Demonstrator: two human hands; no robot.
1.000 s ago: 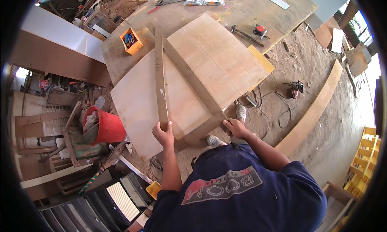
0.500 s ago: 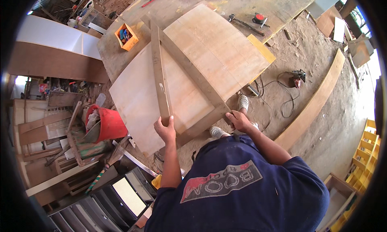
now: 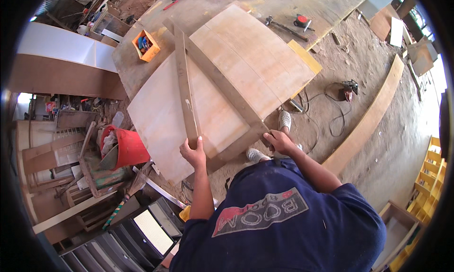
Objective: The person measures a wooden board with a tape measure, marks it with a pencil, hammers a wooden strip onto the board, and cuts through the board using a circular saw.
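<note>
A large pale plywood panel (image 3: 222, 97) lies tilted against a workbench (image 3: 265, 5). Two dark wooden battens lie on it. My left hand (image 3: 193, 153) grips the near end of the left batten (image 3: 185, 85), which runs up the panel. My right hand (image 3: 279, 140) holds the lower end of the diagonal batten (image 3: 222, 83) at the panel's near right corner. My dark blue shirt fills the lower middle, and my shoes show below the panel.
An orange box of small parts (image 3: 145, 45) and a hammer (image 3: 283, 26) sit on the bench. A red bucket (image 3: 124, 146) and broom stand left. A power tool with cable (image 3: 347, 88) and a long curved board (image 3: 369, 120) lie on the dirt floor right.
The view has shifted so panel and hands sit lower in the picture. Both hands keep their grip on the battens; the panel's position looks unchanged.
</note>
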